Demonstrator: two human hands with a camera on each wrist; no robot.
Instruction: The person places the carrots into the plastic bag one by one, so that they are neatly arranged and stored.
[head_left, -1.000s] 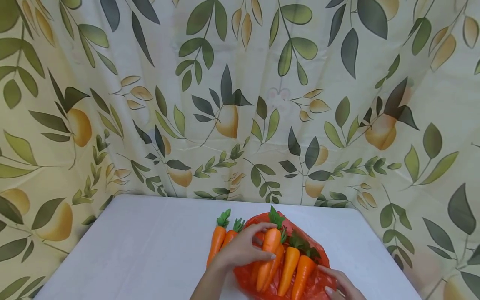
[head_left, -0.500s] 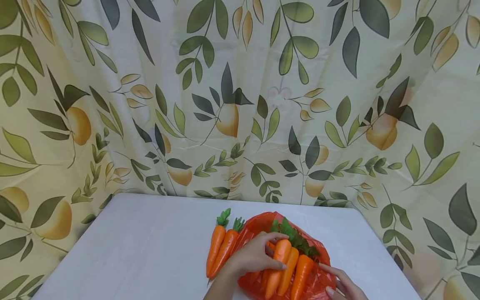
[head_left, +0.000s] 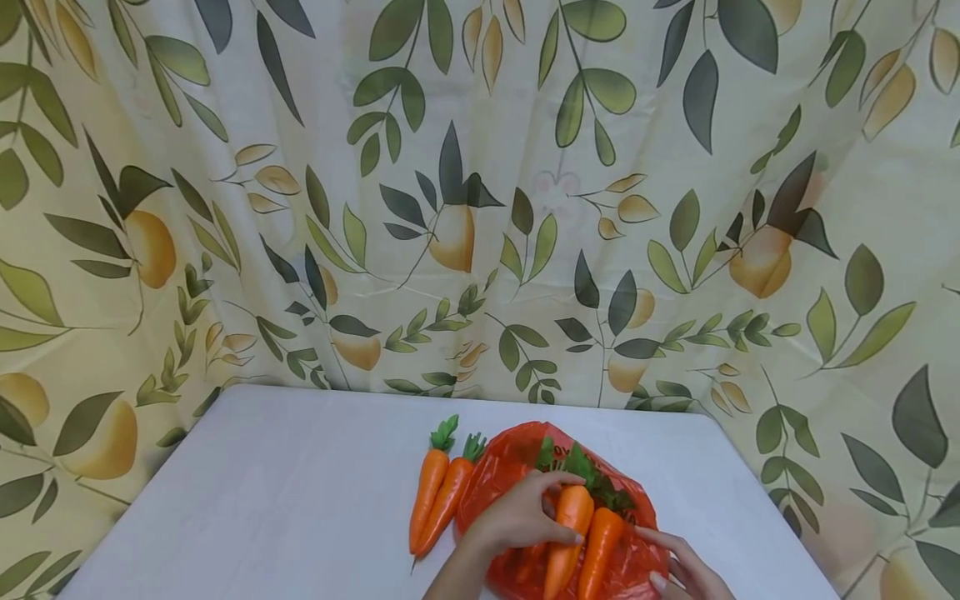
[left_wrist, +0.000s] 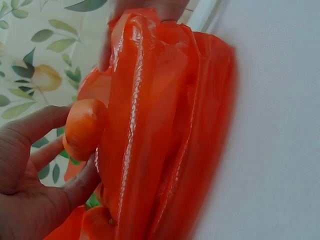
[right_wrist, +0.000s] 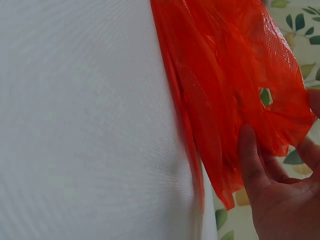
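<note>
Left hand (head_left: 525,512) grasping a carrot (head_left: 568,533); right hand (head_left: 688,573) pinching the edge of the bag (head_left: 498,467).
Observed from the room: the held carrot is over the open bag, its thick end in the grip. A second carrot (head_left: 601,552) lies just right of the grip; leaves (head_left: 580,463) show beyond. Left of the grip, two carrots (head_left: 429,492) with green tops (head_left: 444,432) lie side by side on the table (head_left: 285,483), outside the bag.

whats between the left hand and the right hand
In the head view: the carrot gripped by the left hand, a second carrot beside it, then red bag up to the right hand.
</note>
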